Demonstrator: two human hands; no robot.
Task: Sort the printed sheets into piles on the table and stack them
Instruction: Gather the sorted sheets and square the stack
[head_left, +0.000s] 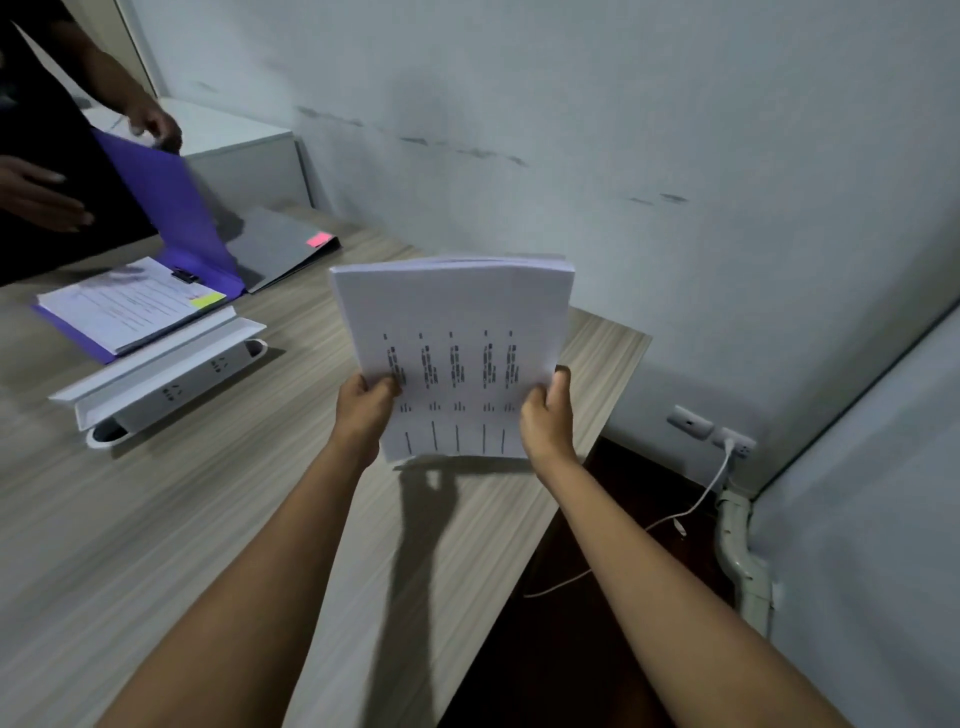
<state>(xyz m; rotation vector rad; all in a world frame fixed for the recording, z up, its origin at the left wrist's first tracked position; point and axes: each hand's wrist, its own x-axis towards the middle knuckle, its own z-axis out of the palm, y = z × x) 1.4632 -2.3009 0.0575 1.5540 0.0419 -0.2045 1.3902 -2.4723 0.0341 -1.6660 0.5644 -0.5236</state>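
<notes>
Hold: left hand (366, 410) and right hand (545, 415) each pinch a lower corner of the sheets (452, 353), upright at centre frame, above the worktop (197, 519).
Risk: gripped only at the bottom, the stack could flop or fan out; loose pages might slide past the worktop's right edge.
Surface: pale wood grain; purple folder (176, 208) and white binder (156, 374) at upper left.
Room: scuffed wall (623, 130), wall socket (711, 434) with cable at right.

One thick stack of printed sheets (452, 358) is up in the air, with five columns of print on its top page. Two hands hold it: the left hand (363, 410) and the right hand (545, 415). On the bench (218, 509) lie one purple folder (176, 208), one grey folder (280, 244) and one white socket box (171, 384). Two sticky tabs show, one pink (318, 239), one yellow (208, 300). Two wall outlets (711, 431), one white cable (675, 514).
</notes>
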